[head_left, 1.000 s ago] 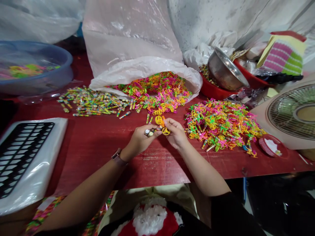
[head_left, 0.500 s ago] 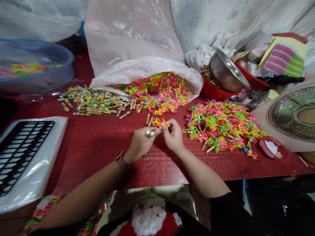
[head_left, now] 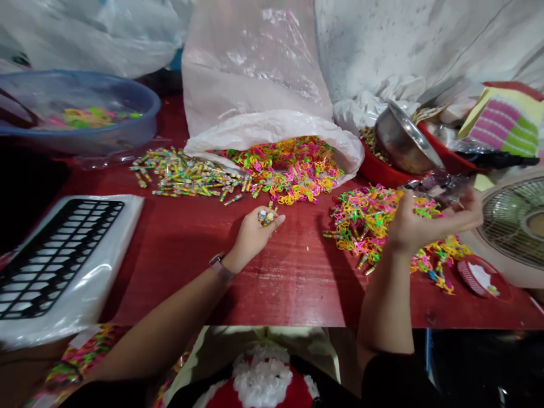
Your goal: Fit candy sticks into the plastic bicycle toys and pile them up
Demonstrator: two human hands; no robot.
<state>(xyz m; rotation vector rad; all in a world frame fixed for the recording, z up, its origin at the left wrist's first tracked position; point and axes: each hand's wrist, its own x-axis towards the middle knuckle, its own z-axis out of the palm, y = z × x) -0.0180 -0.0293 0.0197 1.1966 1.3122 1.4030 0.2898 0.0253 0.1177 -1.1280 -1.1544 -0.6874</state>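
Note:
My left hand (head_left: pixel 253 241) rests near the table's middle, its fingers closed on a few small wrapped sticks (head_left: pixel 266 216) with colourful printed wrappers. My right hand (head_left: pixel 425 224) hangs over a heap of neon plastic pieces (head_left: pixel 361 226), fingers spread and palm turned up. Nothing shows clearly in it. More of these wheel-shaped pieces (head_left: pixel 293 175) spill from the mouth of a white plastic sack (head_left: pixel 255 73). A loose pile of wrapped sticks (head_left: pixel 182 178) lies to the left of them, on the red table (head_left: pixel 297 283).
A blue plastic basin (head_left: pixel 80 107) stands at the back left. A black grid on white plastic (head_left: pixel 59 255) lies at the left. A steel bowl (head_left: pixel 403 144) leans in a red basin (head_left: pixel 374 167). A fan (head_left: pixel 516 221) and a small red basket (head_left: pixel 478 277) sit right.
My right hand has left the toy piece and moved right, over the heap. The orange and yellow pieces no longer show between my hands. My left hand has moved slightly left, and the view has shifted.

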